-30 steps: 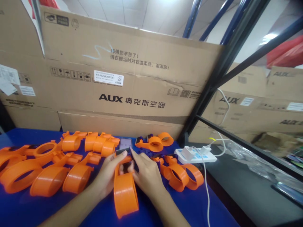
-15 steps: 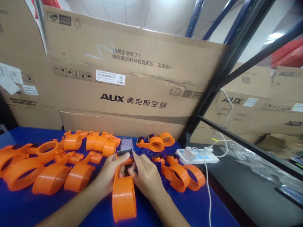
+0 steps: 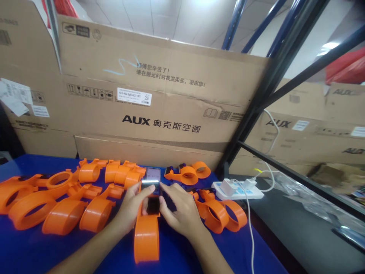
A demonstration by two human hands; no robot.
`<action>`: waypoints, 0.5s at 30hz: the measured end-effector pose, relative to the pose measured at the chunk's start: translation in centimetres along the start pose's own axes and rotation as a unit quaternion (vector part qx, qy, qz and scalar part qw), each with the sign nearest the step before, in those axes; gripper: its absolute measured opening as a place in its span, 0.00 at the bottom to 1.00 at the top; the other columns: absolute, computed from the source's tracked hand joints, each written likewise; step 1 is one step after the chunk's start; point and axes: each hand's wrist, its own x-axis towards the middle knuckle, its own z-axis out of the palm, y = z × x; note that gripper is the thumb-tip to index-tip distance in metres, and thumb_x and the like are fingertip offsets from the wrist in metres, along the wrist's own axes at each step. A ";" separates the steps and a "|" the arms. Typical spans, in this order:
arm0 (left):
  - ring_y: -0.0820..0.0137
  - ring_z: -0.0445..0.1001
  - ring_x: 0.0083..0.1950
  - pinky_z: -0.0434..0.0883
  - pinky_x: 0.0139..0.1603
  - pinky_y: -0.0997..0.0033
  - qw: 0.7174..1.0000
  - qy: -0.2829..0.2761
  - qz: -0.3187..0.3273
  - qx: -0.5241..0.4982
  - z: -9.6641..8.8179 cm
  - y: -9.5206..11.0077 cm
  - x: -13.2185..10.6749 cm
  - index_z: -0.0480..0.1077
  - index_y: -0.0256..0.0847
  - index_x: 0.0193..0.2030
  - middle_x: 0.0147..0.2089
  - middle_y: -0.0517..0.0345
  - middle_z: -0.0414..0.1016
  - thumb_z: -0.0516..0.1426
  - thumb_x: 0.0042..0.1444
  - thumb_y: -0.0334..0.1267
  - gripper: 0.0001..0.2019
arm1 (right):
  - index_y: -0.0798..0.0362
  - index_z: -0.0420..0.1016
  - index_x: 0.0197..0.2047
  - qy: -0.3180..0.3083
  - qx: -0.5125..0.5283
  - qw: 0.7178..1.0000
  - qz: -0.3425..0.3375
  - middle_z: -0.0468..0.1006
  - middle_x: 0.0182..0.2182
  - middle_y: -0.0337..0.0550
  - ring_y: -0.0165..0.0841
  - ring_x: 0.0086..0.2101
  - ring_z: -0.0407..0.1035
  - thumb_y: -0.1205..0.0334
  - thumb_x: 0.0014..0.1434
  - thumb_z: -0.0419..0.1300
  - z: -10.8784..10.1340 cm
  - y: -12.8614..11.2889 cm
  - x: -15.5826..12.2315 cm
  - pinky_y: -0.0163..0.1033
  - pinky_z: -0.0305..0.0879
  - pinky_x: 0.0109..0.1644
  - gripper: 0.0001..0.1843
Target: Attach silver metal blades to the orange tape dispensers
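An orange tape dispenser (image 3: 146, 240) is between my two hands, its wide ring hanging toward me. Across its far end lies a dark, shiny plate (image 3: 148, 185), and a black part (image 3: 153, 206) shows lower down in its frame. My left hand (image 3: 131, 205) grips the dispenser's left side, thumb on the plate and a fingertip inside the frame. My right hand (image 3: 181, 207) closes on the right edge with index finger and thumb; its other fingers are hidden.
Several more orange dispensers (image 3: 65, 217) lie on the blue table (image 3: 114, 251) to the left; others (image 3: 215, 213) lie right. A phone (image 3: 153, 173) stands behind my hands. A white power strip (image 3: 242, 190) trails a cable near the black rack post (image 3: 258, 99). Cardboard boxes (image 3: 171, 106) wall the back.
My right fingers have shifted from over the frame to its right edge, uncovering the black part. The dispenser has turned slightly, so its plate shows more fully.
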 end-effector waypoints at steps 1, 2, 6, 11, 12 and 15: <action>0.77 0.59 0.14 0.56 0.19 0.77 1.000 0.002 0.005 0.011 0.0 -0.1 0.0 0.72 0.40 0.33 0.14 0.68 0.63 0.68 0.55 0.51 0.17 | 0.55 0.74 0.58 0.001 0.004 1.000 0.002 0.81 0.36 0.49 0.38 0.33 0.74 0.64 0.65 0.60 -0.1 -0.1 0.0 0.43 0.75 0.36 0.18; 0.77 0.60 0.14 0.57 0.19 0.76 1.000 0.003 0.010 0.020 0.0 -0.2 -0.1 0.71 0.40 0.33 0.14 0.68 0.63 0.67 0.55 0.51 0.17 | 0.55 0.74 0.58 0.003 0.005 1.000 0.005 0.81 0.36 0.49 0.39 0.34 0.74 0.63 0.65 0.61 -0.1 -0.1 0.0 0.43 0.75 0.36 0.18; 0.76 0.62 0.14 0.59 0.18 0.76 0.998 0.002 0.030 0.063 0.2 -0.3 -0.3 0.72 0.40 0.34 0.16 0.67 0.66 0.67 0.54 0.51 0.16 | 0.55 0.76 0.54 0.024 -0.003 0.999 0.021 0.80 0.34 0.48 0.38 0.34 0.73 0.63 0.64 0.61 0.2 -0.2 -0.2 0.41 0.73 0.35 0.16; 0.77 0.62 0.13 0.59 0.17 0.76 0.994 -0.009 0.040 0.097 0.3 -0.2 -0.6 0.74 0.40 0.37 0.19 0.65 0.72 0.66 0.55 0.49 0.14 | 0.55 0.75 0.50 0.018 0.001 1.000 0.026 0.77 0.31 0.45 0.37 0.32 0.71 0.65 0.61 0.59 0.3 -0.4 -0.4 0.38 0.69 0.30 0.14; 0.77 0.62 0.13 0.59 0.17 0.76 0.994 -0.011 0.041 0.101 0.3 -0.1 -0.6 0.74 0.40 0.37 0.19 0.65 0.71 0.66 0.56 0.49 0.14 | 0.55 0.75 0.50 0.018 0.001 1.000 0.026 0.76 0.31 0.45 0.37 0.32 0.71 0.65 0.61 0.59 0.3 -0.5 -0.4 0.38 0.69 0.30 0.14; 0.77 0.61 0.13 0.57 0.17 0.76 0.994 -0.017 0.042 0.103 0.1 -0.2 -0.5 0.74 0.40 0.37 0.16 0.67 0.68 0.66 0.56 0.49 0.14 | 0.55 0.74 0.51 0.017 -0.001 1.000 0.024 0.75 0.30 0.43 0.36 0.31 0.70 0.66 0.62 0.58 0.3 -0.6 -0.3 0.38 0.68 0.30 0.14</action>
